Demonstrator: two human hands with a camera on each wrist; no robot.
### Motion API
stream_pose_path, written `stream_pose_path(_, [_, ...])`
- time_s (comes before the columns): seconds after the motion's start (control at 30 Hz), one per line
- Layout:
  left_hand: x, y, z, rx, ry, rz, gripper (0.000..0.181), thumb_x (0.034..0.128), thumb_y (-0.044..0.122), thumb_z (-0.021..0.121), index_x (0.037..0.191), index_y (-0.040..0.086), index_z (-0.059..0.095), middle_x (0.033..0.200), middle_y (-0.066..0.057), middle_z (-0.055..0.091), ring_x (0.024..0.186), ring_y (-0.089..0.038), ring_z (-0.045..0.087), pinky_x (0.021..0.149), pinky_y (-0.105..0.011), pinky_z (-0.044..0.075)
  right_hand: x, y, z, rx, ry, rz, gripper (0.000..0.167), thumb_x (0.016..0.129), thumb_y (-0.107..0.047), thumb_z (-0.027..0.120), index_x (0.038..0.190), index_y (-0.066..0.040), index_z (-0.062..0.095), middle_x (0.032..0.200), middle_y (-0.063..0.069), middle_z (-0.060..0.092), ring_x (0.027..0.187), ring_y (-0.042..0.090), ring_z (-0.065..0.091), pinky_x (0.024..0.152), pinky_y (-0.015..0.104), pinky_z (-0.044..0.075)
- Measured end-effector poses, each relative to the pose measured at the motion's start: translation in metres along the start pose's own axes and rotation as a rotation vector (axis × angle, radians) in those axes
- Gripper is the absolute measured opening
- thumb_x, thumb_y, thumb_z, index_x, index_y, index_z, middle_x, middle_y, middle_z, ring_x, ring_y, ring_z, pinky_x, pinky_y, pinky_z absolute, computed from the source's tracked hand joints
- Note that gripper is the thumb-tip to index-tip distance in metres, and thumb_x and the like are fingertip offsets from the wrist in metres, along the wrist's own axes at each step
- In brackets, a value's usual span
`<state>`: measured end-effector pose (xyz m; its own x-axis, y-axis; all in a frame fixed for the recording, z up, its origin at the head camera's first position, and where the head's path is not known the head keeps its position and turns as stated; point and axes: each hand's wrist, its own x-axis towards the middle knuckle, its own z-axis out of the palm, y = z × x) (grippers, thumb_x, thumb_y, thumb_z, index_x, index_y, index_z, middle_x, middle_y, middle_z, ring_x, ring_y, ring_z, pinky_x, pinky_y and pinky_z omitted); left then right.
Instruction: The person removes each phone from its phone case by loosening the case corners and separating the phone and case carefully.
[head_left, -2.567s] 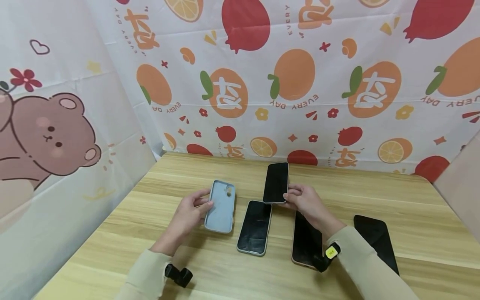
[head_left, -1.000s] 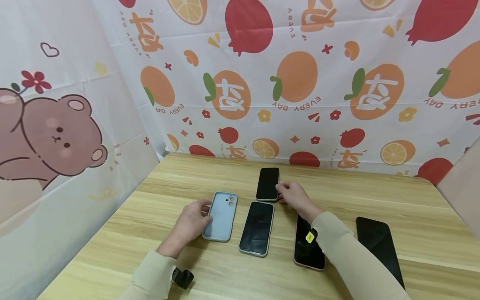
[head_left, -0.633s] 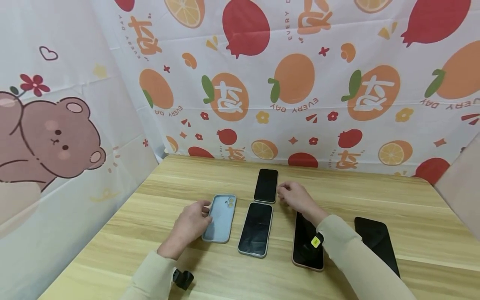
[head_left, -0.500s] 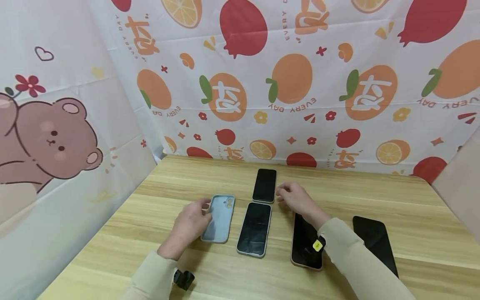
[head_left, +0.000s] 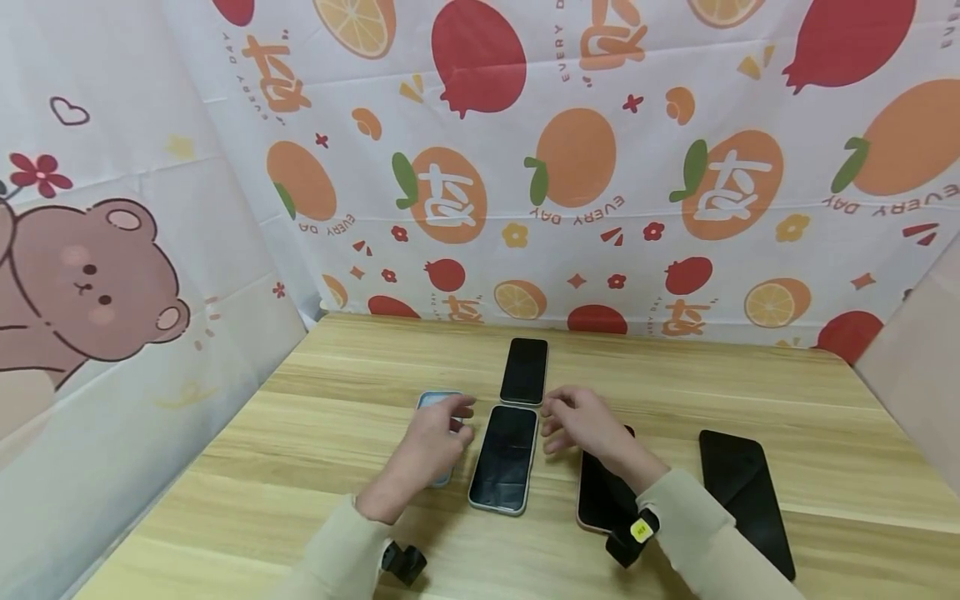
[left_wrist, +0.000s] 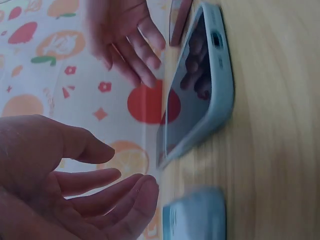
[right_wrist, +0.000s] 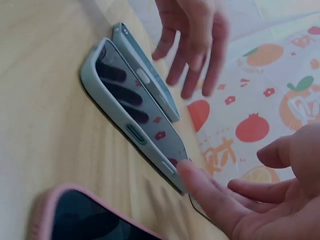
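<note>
A phone in a pale blue-grey case (head_left: pixel 504 461) lies screen up on the table between my hands. My left hand (head_left: pixel 423 450) hovers over an empty light blue phone case (head_left: pixel 441 397), hiding most of it, with relaxed fingers pointing toward the cased phone. To that phone's right, my right hand (head_left: pixel 588 425) hangs with fingers loosely bent, holding nothing. Both wrist views show gaps between the fingers and the cased phone's side (right_wrist: pixel 112 97). Just behind it lies a bare black-screened phone (head_left: pixel 524 372).
A phone in a pink case (head_left: pixel 603 492) lies partly under my right forearm. Farther right is a larger black phone (head_left: pixel 746 492). The wooden table (head_left: pixel 300 483) ends at a fruit-print cloth (head_left: pixel 577 158) behind.
My right hand laid the bare phone down behind the cased phone and let go. My left hand put the empty case down, released it, and moved right over it. Both hands now flank the cased phone.
</note>
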<state>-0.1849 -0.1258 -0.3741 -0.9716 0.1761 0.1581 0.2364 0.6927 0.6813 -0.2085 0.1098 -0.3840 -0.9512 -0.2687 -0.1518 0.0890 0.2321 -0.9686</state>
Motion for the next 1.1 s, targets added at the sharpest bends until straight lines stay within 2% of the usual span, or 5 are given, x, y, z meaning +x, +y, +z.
stream_pose_path(0.23, [0.004, 0.007, 0.014, -0.013, -0.071, -0.039, 0.042, 0.0908, 0.004, 0.061, 0.132, -0.002, 0.056, 0.121, -0.019, 0.067, 0.099, -0.028, 0.069, 0.078, -0.037, 0.059, -0.017, 0.006, 0.007, -0.025, -0.047, 0.033, 0.042, 0.104, -0.017, 0.046, 0.139, 0.007, 0.046, 0.115, 0.023, 0.061, 0.083, 0.025, 0.067, 0.069, 0.039, 0.061])
stream_pose_path(0.5, [0.005, 0.007, 0.020, 0.050, -0.152, -0.081, 0.049, 0.0925, 0.010, 0.063, 0.137, -0.005, 0.050, 0.121, -0.022, 0.065, 0.108, -0.030, 0.065, 0.089, -0.046, 0.056, -0.029, 0.011, 0.015, -0.029, -0.083, 0.036, 0.051, 0.102, -0.016, 0.047, 0.145, 0.010, 0.036, 0.120, 0.023, 0.059, 0.091, 0.026, 0.069, 0.072, 0.038, 0.062])
stream_pose_path(0.67, [0.007, 0.007, 0.024, 0.076, -0.144, -0.083, 0.053, 0.0905, 0.011, 0.064, 0.137, -0.007, 0.047, 0.113, -0.019, 0.068, 0.102, -0.026, 0.063, 0.090, -0.046, 0.054, -0.032, 0.013, 0.021, -0.032, -0.101, -0.006, 0.053, 0.102, -0.014, 0.047, 0.145, 0.012, 0.034, 0.125, 0.023, 0.059, 0.101, 0.026, 0.065, 0.079, 0.039, 0.061])
stream_pose_path(0.83, [0.007, 0.007, 0.026, 0.047, -0.147, -0.085, 0.056, 0.0901, 0.009, 0.064, 0.139, -0.009, 0.043, 0.118, -0.022, 0.068, 0.107, -0.028, 0.065, 0.093, -0.046, 0.053, -0.033, 0.013, 0.025, -0.046, -0.073, -0.033, 0.052, 0.102, -0.013, 0.047, 0.145, 0.013, 0.034, 0.126, 0.023, 0.060, 0.104, 0.026, 0.064, 0.085, 0.039, 0.059])
stream_pose_path(1.1, [0.004, 0.011, 0.029, 0.031, -0.151, -0.103, 0.056, 0.0914, 0.008, 0.063, 0.141, -0.007, 0.042, 0.120, -0.021, 0.067, 0.110, -0.029, 0.064, 0.096, -0.048, 0.052, -0.037, 0.013, 0.026, -0.018, -0.041, -0.024, 0.050, 0.103, -0.012, 0.045, 0.145, 0.012, 0.035, 0.135, 0.026, 0.055, 0.108, 0.027, 0.065, 0.087, 0.039, 0.059])
